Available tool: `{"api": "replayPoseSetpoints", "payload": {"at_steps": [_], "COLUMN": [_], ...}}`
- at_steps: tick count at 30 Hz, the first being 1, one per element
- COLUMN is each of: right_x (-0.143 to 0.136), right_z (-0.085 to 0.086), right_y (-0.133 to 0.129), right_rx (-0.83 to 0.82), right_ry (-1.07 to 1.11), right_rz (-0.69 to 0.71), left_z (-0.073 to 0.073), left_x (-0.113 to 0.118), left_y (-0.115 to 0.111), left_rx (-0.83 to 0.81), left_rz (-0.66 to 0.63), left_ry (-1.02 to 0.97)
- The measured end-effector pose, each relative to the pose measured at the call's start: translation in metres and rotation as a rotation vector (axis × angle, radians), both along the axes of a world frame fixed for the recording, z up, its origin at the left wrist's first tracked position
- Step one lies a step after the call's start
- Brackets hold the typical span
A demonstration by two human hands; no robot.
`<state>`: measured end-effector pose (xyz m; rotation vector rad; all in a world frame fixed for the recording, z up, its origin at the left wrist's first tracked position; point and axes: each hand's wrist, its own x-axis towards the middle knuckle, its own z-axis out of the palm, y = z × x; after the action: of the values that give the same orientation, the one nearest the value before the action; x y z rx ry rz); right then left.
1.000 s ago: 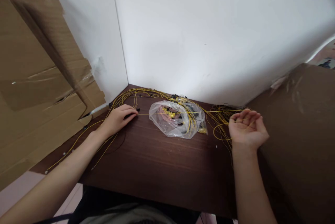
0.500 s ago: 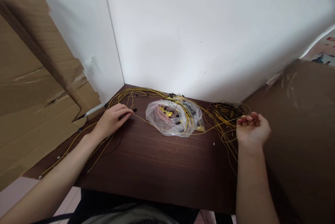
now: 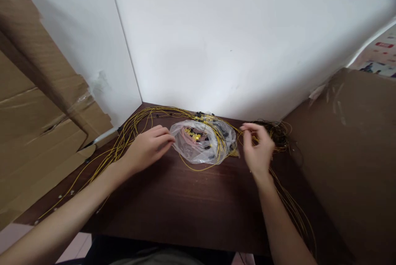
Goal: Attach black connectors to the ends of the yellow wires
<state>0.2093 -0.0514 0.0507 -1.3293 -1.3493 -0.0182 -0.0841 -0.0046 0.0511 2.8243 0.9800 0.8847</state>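
My left hand point(image 3: 151, 147) is closed in a pinch at the near left rim of a clear plastic bag point(image 3: 198, 159). From its fingertips a thin yellow cable point(image 3: 198, 170) sags in front of the bag and curves up towards my right hand point(image 3: 258, 145). That hand is also pinched, beside the bag's right side, and the stretch of cable at its fingertips is hard to make out. Small yellow and black pieces point(image 3: 193, 135) lie in the open bag. A bundle of yellow cables point(image 3: 148, 110) arches behind my left hand and over the bag.
A dark tangle of cables point(image 3: 276, 133) lies behind my right hand on the brown table point(image 3: 185, 203). White panels point(image 3: 216, 42) rise at the back. Cardboard stands on the left point(image 3: 37, 133) and a brown panel point(image 3: 346, 153) on the right.
My hands have come closer together, the right moving left and turning over, the left moving slightly right. The cable between them went from nearly taut to a slack sag.
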Motion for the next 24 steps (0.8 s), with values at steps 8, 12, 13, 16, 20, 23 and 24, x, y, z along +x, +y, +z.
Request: {"api": "replayPoseSetpoints", "payload": {"at_steps": [8,12,13,16,20,23,24], "right_x": [-0.059,-0.056,-0.054,-0.049,-0.046,-0.04,-0.037], "right_z": [-0.021,-0.027,-0.028,-0.034,-0.036,-0.032,-0.03], "right_y": [-0.004,-0.002,-0.001,0.002,0.006,0.008,0.008], "right_rx": [-0.593,-0.72,-0.737,-0.72,-0.699,-0.707,-0.706], "right_ry": [0.619,0.89,0.944,1.066,1.116,1.127,1.14], "right_rz": [0.839,0.865,0.875,0.924,0.958,0.889,0.86], "left_z": [0.013,0.002,-0.001,-0.009,-0.017,-0.024,-0.027], "left_x": [0.067,0.087,0.091,0.098,0.101,0.101,0.101], "left_y": [-0.002,-0.002,-0.002,-0.005,-0.008,-0.01,-0.011], "left_rx": [0.084,0.13,0.127,0.109,0.075,0.012,-0.012], "left_rz": [-0.051,-0.028,-0.02,-0.01,0.004,-0.022,-0.04], "left_ry": [0.009,-0.063,-0.087,-0.15,-0.21,-0.22,-0.214]}}
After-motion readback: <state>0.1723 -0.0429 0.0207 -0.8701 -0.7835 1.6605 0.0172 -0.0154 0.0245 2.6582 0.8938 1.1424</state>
